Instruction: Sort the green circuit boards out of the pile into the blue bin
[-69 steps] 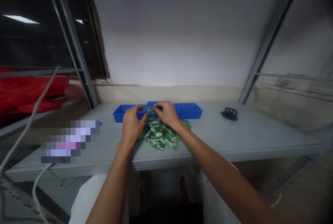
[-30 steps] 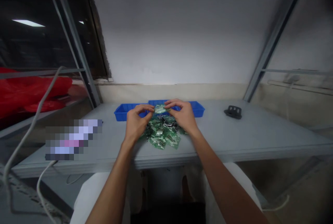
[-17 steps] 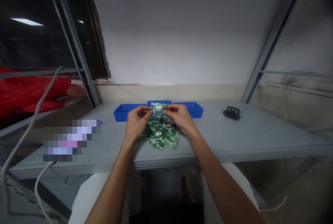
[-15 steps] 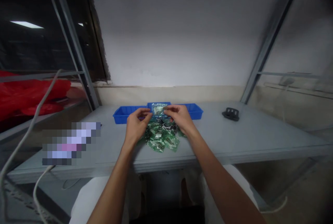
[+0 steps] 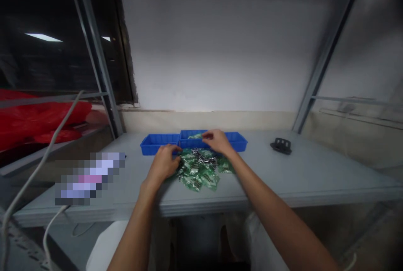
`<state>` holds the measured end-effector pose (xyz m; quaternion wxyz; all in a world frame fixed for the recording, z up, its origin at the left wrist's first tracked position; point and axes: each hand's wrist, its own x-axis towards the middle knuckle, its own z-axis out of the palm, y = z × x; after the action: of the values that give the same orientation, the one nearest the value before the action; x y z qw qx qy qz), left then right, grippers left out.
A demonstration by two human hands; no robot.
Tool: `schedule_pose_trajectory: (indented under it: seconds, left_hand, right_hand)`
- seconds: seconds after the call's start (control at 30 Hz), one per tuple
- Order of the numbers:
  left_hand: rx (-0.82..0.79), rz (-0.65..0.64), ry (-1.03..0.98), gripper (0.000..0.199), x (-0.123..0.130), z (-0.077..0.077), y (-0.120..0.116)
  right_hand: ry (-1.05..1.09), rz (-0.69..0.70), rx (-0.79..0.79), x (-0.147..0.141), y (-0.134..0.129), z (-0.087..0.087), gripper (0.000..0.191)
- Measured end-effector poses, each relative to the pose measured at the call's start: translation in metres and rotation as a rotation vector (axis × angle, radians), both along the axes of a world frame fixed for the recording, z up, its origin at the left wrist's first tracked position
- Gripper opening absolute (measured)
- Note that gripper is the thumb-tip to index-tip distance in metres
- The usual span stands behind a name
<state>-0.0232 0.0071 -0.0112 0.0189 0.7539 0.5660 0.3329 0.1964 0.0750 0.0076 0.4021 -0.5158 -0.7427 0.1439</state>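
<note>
Packet [image 5: 194,136] is being shown at mid tray [image 5: 192,131], in or just over it. Its R end is being met by R hand [image 5: 218,141], fingertips nearly together; can't tell if gripped. L hand [image 5: 163,163] is being held part-open, thumb & fingers apart, nothing gripped, at L edge of pile [image 5: 193,182] of green packets w/ metal pins [image 5: 204,158] on grey table [image 5: 308,170]. Mid tray is being flanked by blue trays [image 5: 151,150].

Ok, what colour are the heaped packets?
The packets are see-through green, best seen in the head view.
</note>
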Motion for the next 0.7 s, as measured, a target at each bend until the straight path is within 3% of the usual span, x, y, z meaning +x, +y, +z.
schedule_pose_trajectory:
  seconds: [0.1, 0.27, 0.5, 0.7]
  left_hand:
    - [-0.017, -0.002, 0.015, 0.036, 0.000, -0.004, 0.002]
    - [-0.013, -0.009, -0.006, 0.034, -0.002, -0.005, 0.003]
    - [0.064, 0.062, -0.138, 0.032, -0.006, 0.001, 0.001]
    - [0.086, 0.034, -0.209, 0.030, -0.004, 0.001, 0.001]
  right_hand:
    - [-0.112, 0.215, 0.071, -0.017, -0.013, -0.003, 0.030]
    - [-0.342, 0.364, 0.097, -0.044, -0.019, 0.003, 0.047]
    - [-0.532, 0.318, 0.080, -0.059, -0.015, 0.006, 0.042]
    - [-0.512, 0.296, 0.219, -0.056, -0.016, 0.002, 0.032]
